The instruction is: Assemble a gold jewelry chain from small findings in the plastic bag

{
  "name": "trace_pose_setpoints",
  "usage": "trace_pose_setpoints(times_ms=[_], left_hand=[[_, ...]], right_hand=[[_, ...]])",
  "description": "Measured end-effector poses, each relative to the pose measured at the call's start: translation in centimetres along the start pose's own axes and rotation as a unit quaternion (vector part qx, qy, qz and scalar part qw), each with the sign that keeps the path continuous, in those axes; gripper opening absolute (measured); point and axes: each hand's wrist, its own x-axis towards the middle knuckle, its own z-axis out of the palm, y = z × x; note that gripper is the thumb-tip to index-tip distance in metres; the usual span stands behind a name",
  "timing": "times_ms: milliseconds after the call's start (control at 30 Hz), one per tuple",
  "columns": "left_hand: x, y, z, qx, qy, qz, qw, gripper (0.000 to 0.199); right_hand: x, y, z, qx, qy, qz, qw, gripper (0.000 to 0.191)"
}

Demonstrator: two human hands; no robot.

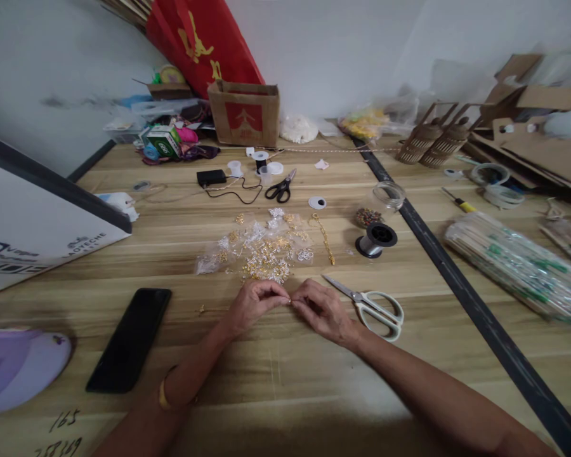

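My left hand (pixel 257 306) and my right hand (pixel 324 311) meet above the wooden table (pixel 314 393), fingertips nearly touching. Both pinch a tiny gold-coloured piece (pixel 290 301), too small to make out in detail. Just beyond my fingers lies a spread of gold and clear beads (pixel 266 260) on small plastic bags. A thin strand with a small gold bit (pixel 202 309) lies left of my left hand. Light-handled scissors (pixel 374 311) rest open beside my right hand. A gold chain (pixel 324 240) lies behind my right hand.
A black phone (pixel 129 339) lies at the left. Farther back are a wire spool (pixel 375 239), a glass jar of beads (pixel 378 203), black scissors (pixel 282 188) and a cardboard box (pixel 244 114). Bagged sticks (pixel 514 266) lie at the right, beyond a dark strip (pixel 438 254).
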Motion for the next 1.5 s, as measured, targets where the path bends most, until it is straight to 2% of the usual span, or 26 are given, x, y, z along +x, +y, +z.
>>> trace_pose_setpoints(times_ms=[167,367,567,667,867,1000,1233,1333,1500], left_hand=[[0.0,0.0,-0.1,0.035,-0.007,0.016,0.999,0.011],[-0.1,0.5,0.0,0.065,-0.003,0.055,0.996,0.015],[-0.2,1.2,0.5,0.067,-0.014,0.115,0.991,0.015],[-0.2,1.1,0.7,0.08,-0.007,0.154,0.985,0.016],[-0.2,0.9,1.2,0.134,0.015,0.206,0.969,0.014],[-0.2,0.7,1.3,0.151,0.029,0.212,0.965,0.014],[-0.1,0.5,1.4,0.16,0.036,0.235,0.958,0.012],[-0.1,0.5,1.4,0.149,0.031,0.229,0.961,0.011],[-0.3,1.2,1.0,0.125,0.028,0.203,0.971,0.012]], right_hand=[[-0.1,0.0,0.0,0.006,-0.001,0.015,1.0,0.01],[0.1,-0.3,-0.6,0.041,0.028,0.1,0.994,0.017],[0.2,-0.1,-0.8,0.134,0.066,0.208,0.967,0.025],[0.1,0.0,-0.7,0.185,0.076,0.233,0.952,0.025],[0.3,-0.5,-0.8,0.196,0.029,0.207,0.958,0.023],[-0.1,-0.4,-0.5,0.206,0.004,0.165,0.964,0.022],[-0.9,0.3,0.2,0.189,-0.012,0.146,0.971,0.032],[-0.8,0.2,0.1,0.192,-0.02,0.135,0.972,0.032],[-0.4,-0.4,-0.7,0.189,-0.031,0.152,0.97,0.019]])
